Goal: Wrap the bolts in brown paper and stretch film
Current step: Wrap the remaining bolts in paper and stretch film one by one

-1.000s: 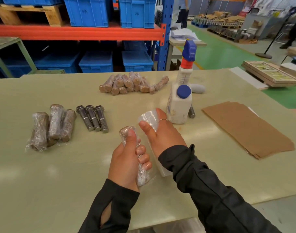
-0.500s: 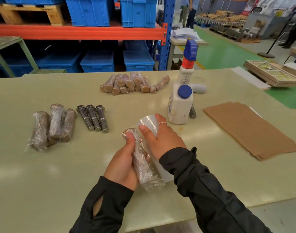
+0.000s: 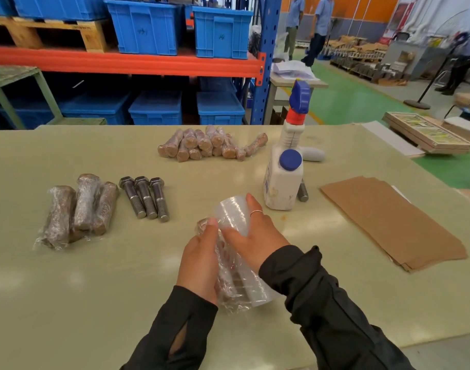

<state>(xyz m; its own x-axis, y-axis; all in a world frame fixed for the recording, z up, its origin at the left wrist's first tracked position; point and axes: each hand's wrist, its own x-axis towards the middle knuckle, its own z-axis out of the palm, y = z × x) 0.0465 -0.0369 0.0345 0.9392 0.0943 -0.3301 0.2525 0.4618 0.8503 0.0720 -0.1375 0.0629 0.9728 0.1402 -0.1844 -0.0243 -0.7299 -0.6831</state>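
Observation:
My left hand (image 3: pixel 200 259) grips a paper-wrapped bolt (image 3: pixel 229 285) that is partly covered in clear film, low over the table near its front edge. My right hand (image 3: pixel 256 237) holds the roll of stretch film (image 3: pixel 232 214) right beside the bolt, with film running from the roll onto it. Three bare steel bolts (image 3: pixel 145 197) lie side by side to the left. Further left rest three bolts wrapped in paper and film (image 3: pixel 79 209). A stack of brown paper sheets (image 3: pixel 391 220) lies at the right.
A heap of paper-wrapped bolts (image 3: pixel 209 145) sits at the table's far side. A white spray bottle (image 3: pixel 285 166) stands right of centre, with one bolt (image 3: pixel 302 190) behind it. Blue crates on racking stand beyond the table; people walk in the aisle at the back.
The wrapped bolt has been lowered from upright in my left hand to a tilted lie, and the film roll has come down close against it. More film covers the bolt.

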